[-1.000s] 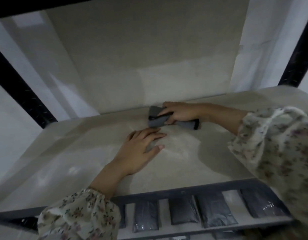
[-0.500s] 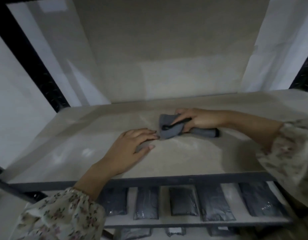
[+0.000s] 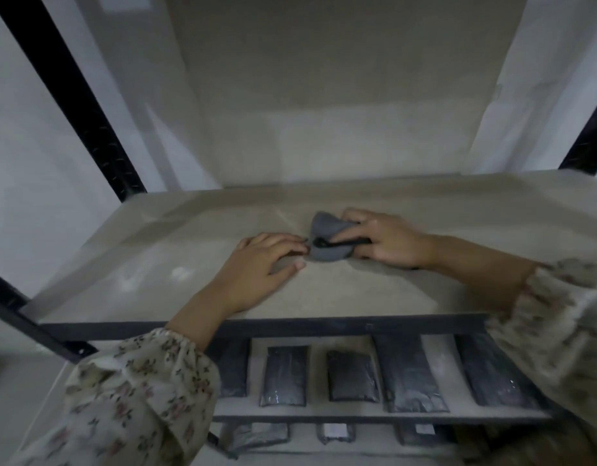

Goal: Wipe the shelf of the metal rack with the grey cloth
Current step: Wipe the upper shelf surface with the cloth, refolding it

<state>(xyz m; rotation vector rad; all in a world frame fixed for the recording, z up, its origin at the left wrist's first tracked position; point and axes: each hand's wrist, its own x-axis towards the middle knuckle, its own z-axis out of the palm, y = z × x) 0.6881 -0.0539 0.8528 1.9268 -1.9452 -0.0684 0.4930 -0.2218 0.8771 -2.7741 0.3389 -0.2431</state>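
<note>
Gripping the bunched grey cloth (image 3: pixel 324 227) with its black trim, the right hand (image 3: pixel 388 240) sits just right of the frame's centre. Its fingers and thumb are curled round the fabric, holding it down on the pale beige shelf (image 3: pixel 357 294) of the metal rack. The left hand (image 3: pixel 260 267) lies palm-down beside it at centre frame, fingers straight and close together, their tips at the cloth's left edge; whether they touch it I cannot tell.

Both hands are nearer the shelf's rear edge, where the board meets a pale back panel, than the dark metal front rail (image 3: pixel 290 329) crossing the lower middle of the frame. Bare board spreads wide to the left of the left hand, as far as the shelf's left edge by the black upright post (image 3: pixel 72 95) in the upper left. It also runs right of the right forearm towards another black post (image 3: pixel 589 139) at the right edge. A band of open board lies between the hands and the front rail.

Below the rail, at the bottom of the frame, a lower shelf (image 3: pixel 317 375) holds a row of dark plastic-wrapped packets (image 3: pixel 352 375). Floral sleeves (image 3: pixel 139 398) cover both arms up to the wrists.
</note>
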